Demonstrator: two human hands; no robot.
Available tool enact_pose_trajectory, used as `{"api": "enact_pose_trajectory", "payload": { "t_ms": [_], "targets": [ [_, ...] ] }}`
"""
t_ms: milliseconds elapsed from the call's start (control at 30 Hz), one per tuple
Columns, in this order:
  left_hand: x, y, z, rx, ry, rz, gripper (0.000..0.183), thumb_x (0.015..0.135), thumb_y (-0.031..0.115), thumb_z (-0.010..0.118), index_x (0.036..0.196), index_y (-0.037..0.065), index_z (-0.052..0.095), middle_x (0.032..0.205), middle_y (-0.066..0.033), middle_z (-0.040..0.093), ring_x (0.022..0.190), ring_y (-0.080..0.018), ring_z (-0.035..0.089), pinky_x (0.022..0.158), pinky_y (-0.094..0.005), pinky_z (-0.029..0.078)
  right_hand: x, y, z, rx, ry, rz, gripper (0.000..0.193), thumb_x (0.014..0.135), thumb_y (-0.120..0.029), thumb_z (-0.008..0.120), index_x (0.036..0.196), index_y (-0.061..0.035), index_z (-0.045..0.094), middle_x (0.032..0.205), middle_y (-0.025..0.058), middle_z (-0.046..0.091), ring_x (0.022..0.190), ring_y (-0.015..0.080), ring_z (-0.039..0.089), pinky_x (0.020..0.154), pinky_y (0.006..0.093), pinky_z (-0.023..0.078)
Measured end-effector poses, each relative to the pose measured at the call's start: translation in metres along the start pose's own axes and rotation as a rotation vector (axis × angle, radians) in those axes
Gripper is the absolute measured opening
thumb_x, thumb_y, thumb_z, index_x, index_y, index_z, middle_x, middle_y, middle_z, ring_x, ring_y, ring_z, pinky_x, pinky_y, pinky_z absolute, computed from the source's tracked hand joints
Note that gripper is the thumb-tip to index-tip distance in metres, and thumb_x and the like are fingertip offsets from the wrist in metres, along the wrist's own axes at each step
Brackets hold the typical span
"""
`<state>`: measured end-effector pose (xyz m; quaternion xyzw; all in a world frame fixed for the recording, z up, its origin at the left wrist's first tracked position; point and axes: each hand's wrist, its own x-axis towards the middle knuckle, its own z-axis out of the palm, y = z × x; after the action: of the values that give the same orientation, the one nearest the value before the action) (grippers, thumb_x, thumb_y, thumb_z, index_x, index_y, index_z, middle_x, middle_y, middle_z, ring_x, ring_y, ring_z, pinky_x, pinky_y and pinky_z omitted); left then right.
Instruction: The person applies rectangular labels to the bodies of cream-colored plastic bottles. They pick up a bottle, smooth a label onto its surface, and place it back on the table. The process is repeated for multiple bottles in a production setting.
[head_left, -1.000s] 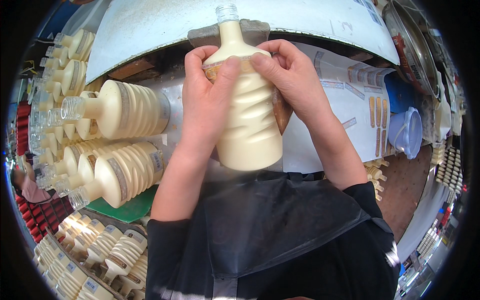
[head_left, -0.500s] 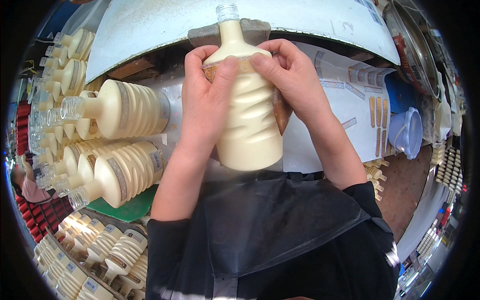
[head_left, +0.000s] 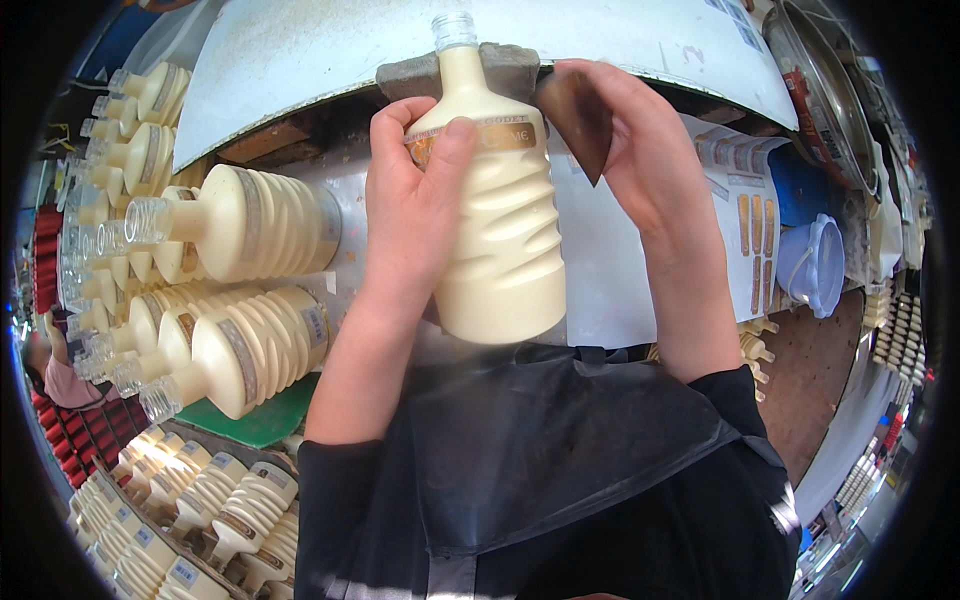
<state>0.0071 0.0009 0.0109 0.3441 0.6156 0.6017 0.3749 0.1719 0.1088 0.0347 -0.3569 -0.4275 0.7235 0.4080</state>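
Note:
A cream-coloured bottle [head_left: 500,250] with spiral ridges and a clear glass neck lies before me, its neck pointing away and resting on a grey padded support [head_left: 510,72]. My left hand [head_left: 415,185] grips its left shoulder, thumb on top. Around the shoulder runs a gold-brown label strip [head_left: 505,137], partly under my left thumb. To the right of the bottle, apart from it, my right hand [head_left: 650,150] holds a brown, pointed, flat scraper-like piece [head_left: 582,125]. Some of its fingers are hidden behind that piece.
Several similar bottles [head_left: 265,220] lie on their sides at the left, with more in racks [head_left: 240,510] at lower left. Under my right arm, a white sheet [head_left: 610,270] carries rows of label strips [head_left: 757,225]. A light-blue bucket [head_left: 815,265] stands at the right.
My right hand has left the bottle's shoulder and moved right, raising the brown piece into fuller view. More of the label strip shows. My left hand and the bottle stay nearly in place.

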Motion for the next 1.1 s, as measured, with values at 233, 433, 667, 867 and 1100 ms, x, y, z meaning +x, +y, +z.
{"api": "enact_pose_trajectory", "payload": {
  "t_ms": [233,433,667,867,1100],
  "targets": [
    [-0.001,-0.005,-0.007,-0.182,-0.004,-0.012,0.040,0.109,0.030,0.056,0.136,0.001,0.049,0.115,-0.0103,0.064,0.103,-0.0125,0.061,0.092,-0.0284,0.051,-0.023,0.011,0.006,-0.713,0.168,-0.405,0.027,0.091,-0.013,0.072,0.114,0.0028,0.072,0.100,0.0110,0.077,0.093,0.0162,0.072,0.085,0.0295,0.057],
    [0.002,-0.017,-0.010,-0.338,-0.020,-0.152,0.053,0.114,0.043,0.034,0.141,0.000,0.051,0.127,-0.0117,0.065,0.114,-0.0195,0.064,0.103,-0.0352,0.050,-0.039,0.014,0.008,-1.045,-0.102,-1.144,0.031,0.074,0.010,0.080,0.102,-0.0031,0.075,0.100,0.0133,0.076,0.090,0.0277,0.074,0.082,0.0324,0.059],
    [0.000,-0.006,-0.013,-0.699,-0.129,-0.271,0.074,0.109,0.062,0.030,0.143,-0.002,0.049,0.128,-0.0133,0.067,0.119,-0.0223,0.063,0.107,-0.0381,0.049,-0.026,-0.001,0.001,-0.574,0.050,-0.174,0.029,0.101,-0.024,0.063,0.115,0.0004,0.071,0.102,0.0044,0.072,0.095,0.0095,0.064,0.086,0.0264,0.052],
    [0.000,-0.004,-0.012,-0.267,-0.072,-0.108,0.047,0.110,0.039,0.053,0.134,-0.001,0.058,0.114,-0.0061,0.069,0.103,-0.0098,0.063,0.092,-0.0263,0.052,-0.011,0.026,0.008,-0.486,-0.159,-0.011,0.047,0.103,-0.034,0.067,0.131,0.0035,0.066,0.110,0.0055,0.072,0.100,0.0090,0.063,0.089,0.0237,0.050],
    [0.002,-0.016,-0.015,-0.383,-0.106,-0.065,0.043,0.112,0.036,0.048,0.129,-0.001,0.062,0.113,-0.0063,0.070,0.101,-0.0097,0.064,0.091,-0.0259,0.052,-0.015,0.027,0.013,-0.440,-0.116,0.045,0.046,0.101,-0.031,0.070,0.131,0.0027,0.065,0.114,0.0076,0.072,0.103,0.0107,0.064,0.091,0.0249,0.051]
  ]
}}
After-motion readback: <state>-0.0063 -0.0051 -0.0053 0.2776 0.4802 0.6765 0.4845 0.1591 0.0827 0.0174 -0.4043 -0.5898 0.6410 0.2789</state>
